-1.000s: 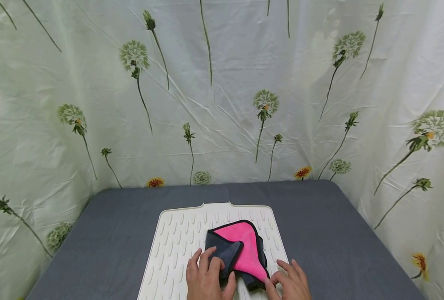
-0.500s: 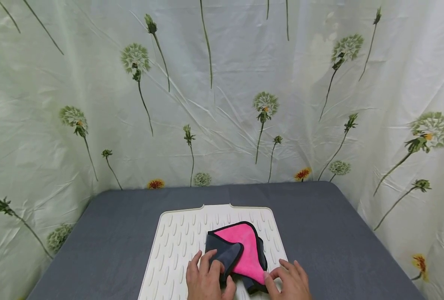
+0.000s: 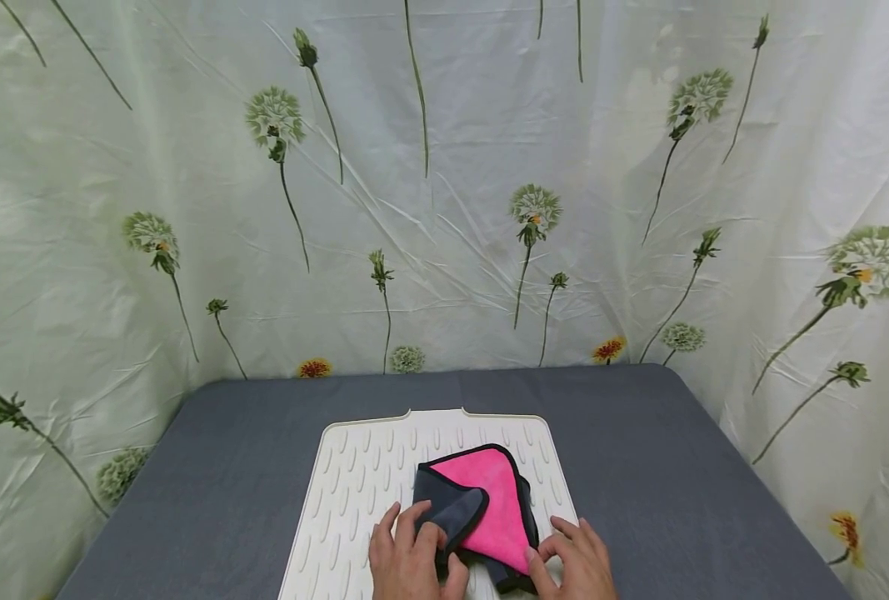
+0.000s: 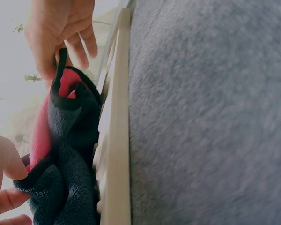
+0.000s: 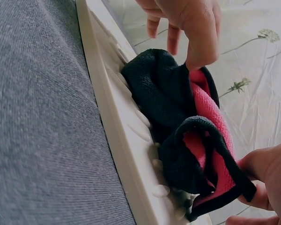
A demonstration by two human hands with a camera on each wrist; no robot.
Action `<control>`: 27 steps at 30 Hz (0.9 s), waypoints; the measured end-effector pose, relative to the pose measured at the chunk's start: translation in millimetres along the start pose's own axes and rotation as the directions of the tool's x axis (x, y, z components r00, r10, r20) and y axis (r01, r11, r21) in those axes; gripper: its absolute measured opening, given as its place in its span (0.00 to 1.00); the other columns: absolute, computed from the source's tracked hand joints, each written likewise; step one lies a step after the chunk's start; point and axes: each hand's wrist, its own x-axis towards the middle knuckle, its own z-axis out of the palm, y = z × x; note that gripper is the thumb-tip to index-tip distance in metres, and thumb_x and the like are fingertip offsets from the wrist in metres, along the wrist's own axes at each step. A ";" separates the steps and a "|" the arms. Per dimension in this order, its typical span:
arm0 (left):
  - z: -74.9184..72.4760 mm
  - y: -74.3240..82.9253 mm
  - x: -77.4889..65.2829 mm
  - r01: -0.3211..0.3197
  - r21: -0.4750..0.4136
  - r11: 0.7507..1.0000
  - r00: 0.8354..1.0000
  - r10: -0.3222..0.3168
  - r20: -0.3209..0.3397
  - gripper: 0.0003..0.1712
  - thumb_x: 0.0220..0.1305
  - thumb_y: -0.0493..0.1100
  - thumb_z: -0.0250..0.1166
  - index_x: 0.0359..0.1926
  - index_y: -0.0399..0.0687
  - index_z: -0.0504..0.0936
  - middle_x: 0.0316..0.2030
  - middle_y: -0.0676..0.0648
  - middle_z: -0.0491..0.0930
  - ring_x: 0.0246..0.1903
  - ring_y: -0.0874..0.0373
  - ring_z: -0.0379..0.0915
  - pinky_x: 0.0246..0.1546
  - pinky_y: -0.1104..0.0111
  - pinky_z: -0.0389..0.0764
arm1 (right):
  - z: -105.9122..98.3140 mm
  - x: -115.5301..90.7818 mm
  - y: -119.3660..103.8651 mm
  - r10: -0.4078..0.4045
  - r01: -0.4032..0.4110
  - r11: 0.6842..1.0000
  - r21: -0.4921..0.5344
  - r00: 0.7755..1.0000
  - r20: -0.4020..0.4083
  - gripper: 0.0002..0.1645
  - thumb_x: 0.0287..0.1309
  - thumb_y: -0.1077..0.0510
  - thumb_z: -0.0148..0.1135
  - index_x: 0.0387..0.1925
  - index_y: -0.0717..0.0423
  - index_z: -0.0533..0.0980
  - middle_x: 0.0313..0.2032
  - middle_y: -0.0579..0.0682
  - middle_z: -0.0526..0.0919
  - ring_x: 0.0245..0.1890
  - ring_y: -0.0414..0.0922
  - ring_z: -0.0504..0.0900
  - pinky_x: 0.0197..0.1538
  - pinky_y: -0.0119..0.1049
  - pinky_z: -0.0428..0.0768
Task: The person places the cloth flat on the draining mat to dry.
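A small pink and dark grey cloth (image 3: 494, 508) with black edging lies crumpled and partly folded on a white ribbed mat (image 3: 339, 500). My left hand (image 3: 412, 554) is at its near left side in the head view. Thumb and forefinger of that hand pinch the black edge, as the left wrist view shows. At the near right corner, my right hand (image 3: 575, 562) pinches the edging between thumb and forefinger (image 5: 257, 164). Seen from the right wrist, the cloth's near side (image 5: 196, 150) stands up in loose folds between the hands, pink inside and dark outside.
The mat lies on a table covered with grey fabric (image 3: 249, 467). Its raised rim (image 5: 107, 117) shows from the side in the wrist views. Behind and to both sides hangs a pale curtain (image 3: 444, 208) printed with dandelions.
My right thumb and forefinger have come together on the cloth's near right corner, and that corner has shifted slightly. My left hand has stayed almost in place.
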 end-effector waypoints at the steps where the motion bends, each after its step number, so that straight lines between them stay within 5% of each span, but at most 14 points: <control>1: -1.8 0.4 1.0 0.017 -0.003 1.000 1.000 -0.017 0.011 0.13 0.38 0.44 0.71 0.20 0.60 0.73 0.48 0.46 0.82 0.55 0.33 0.71 0.53 0.33 0.74 | -1.0 0.4 -0.1 -0.003 0.003 1.000 0.006 1.000 -0.004 0.20 0.51 0.55 0.75 0.17 0.40 0.70 0.47 0.58 0.87 0.54 0.61 0.83 0.65 0.64 0.68; 8: -11.6 -0.8 7.9 0.112 -0.002 0.994 0.992 -0.112 0.060 0.12 0.42 0.44 0.70 0.20 0.60 0.72 0.50 0.46 0.82 0.59 0.34 0.69 0.58 0.34 0.71 | -7.6 1.9 -5.3 0.082 -0.084 0.996 0.033 0.995 0.048 0.18 0.54 0.54 0.74 0.19 0.43 0.72 0.52 0.62 0.86 0.62 0.72 0.74 0.64 0.68 0.68; 20: -10.4 -9.3 6.4 0.079 0.006 0.997 0.997 -0.079 -0.025 0.14 0.38 0.44 0.71 0.20 0.60 0.70 0.47 0.47 0.82 0.56 0.35 0.70 0.53 0.36 0.74 | -8.4 1.9 -3.8 0.021 -0.020 0.999 0.050 1.000 -0.021 0.19 0.53 0.56 0.74 0.19 0.43 0.71 0.49 0.61 0.86 0.59 0.70 0.78 0.62 0.67 0.70; 27: -12.6 -12.6 6.2 0.081 -0.012 0.997 0.996 -0.082 -0.020 0.14 0.38 0.44 0.71 0.20 0.60 0.72 0.48 0.46 0.82 0.57 0.34 0.70 0.53 0.35 0.74 | -10.8 3.8 -4.9 0.047 -0.047 0.998 0.044 0.999 -0.006 0.18 0.55 0.55 0.74 0.19 0.44 0.71 0.51 0.61 0.86 0.60 0.73 0.76 0.62 0.69 0.70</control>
